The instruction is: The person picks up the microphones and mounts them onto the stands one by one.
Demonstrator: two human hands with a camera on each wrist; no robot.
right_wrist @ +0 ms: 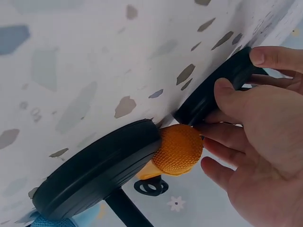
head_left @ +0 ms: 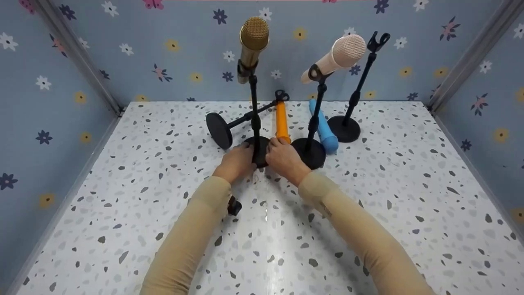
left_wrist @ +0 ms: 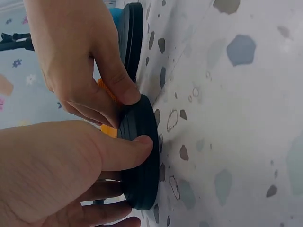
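Observation:
A gold microphone [head_left: 250,45] sits in the clip of an upright black stand. Both hands are low at this stand's round base [head_left: 261,157]. My left hand [head_left: 236,162] grips the base's left side, its thumb on the rim in the left wrist view. From the other side my right hand [head_left: 285,159] pinches the edge, with the thumb on the rim [right_wrist: 208,92] in the right wrist view. Just behind the right hand lies an orange microphone [head_left: 282,121], its mesh head [right_wrist: 180,149] beside the fingers.
A pink microphone [head_left: 337,57] is clipped on an upright stand [head_left: 313,123] right of the hands. A blue microphone [head_left: 325,127] lies behind it, near an upright stand [head_left: 360,82] without a microphone. Another stand [head_left: 219,130] lies toppled at left. Flowered walls [head_left: 184,53] enclose the speckled table [head_left: 135,184].

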